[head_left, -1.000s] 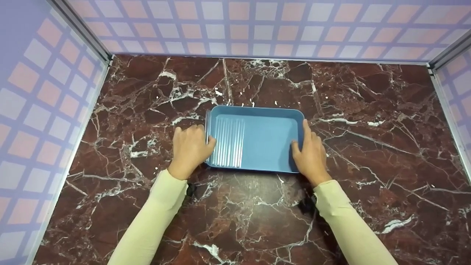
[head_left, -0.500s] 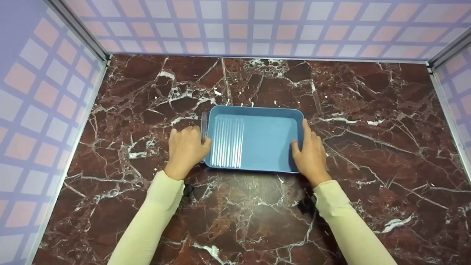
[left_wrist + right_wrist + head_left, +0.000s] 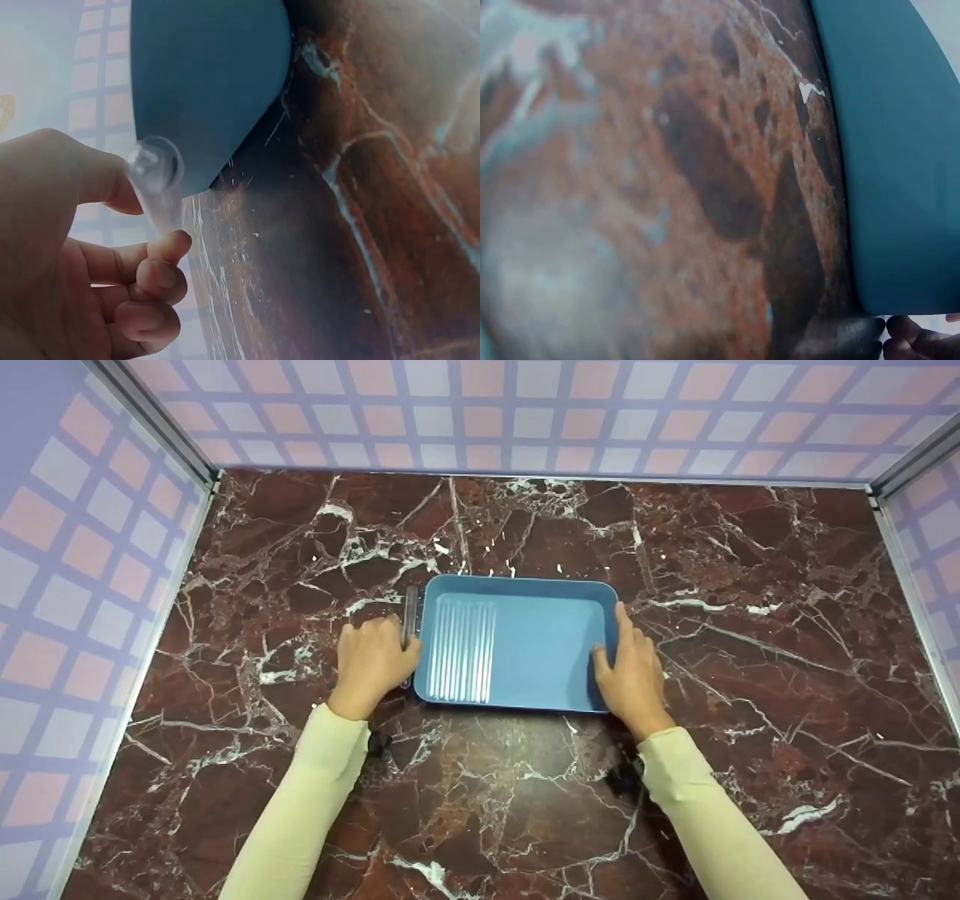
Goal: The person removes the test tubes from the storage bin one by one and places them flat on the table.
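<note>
A shallow blue tray (image 3: 555, 652) lies on the table in the head view. Along its left side is a row of shiny clear strips (image 3: 461, 652), which look like tubes laid side by side. Just outside the left rim, my left hand (image 3: 373, 660) holds a slim clear tube (image 3: 410, 611) that points away from me. In the left wrist view, the tube's round end (image 3: 157, 165) shows between thumb and curled fingers. My right hand (image 3: 632, 679) grips the tray's right end, thumb inside the rim and fingers outside. The right wrist view shows the tray's side and some fingertips (image 3: 907, 341).
The table (image 3: 750, 697) is dark red marble-patterned with white veins. Small white specks (image 3: 559, 568) lie or show behind the tray. Checkered panels (image 3: 525, 420) wall off the back and both sides.
My left hand has moved left with the clear tube, from the tray's left rim to just outside it. The tray and my right hand have stayed in place.
</note>
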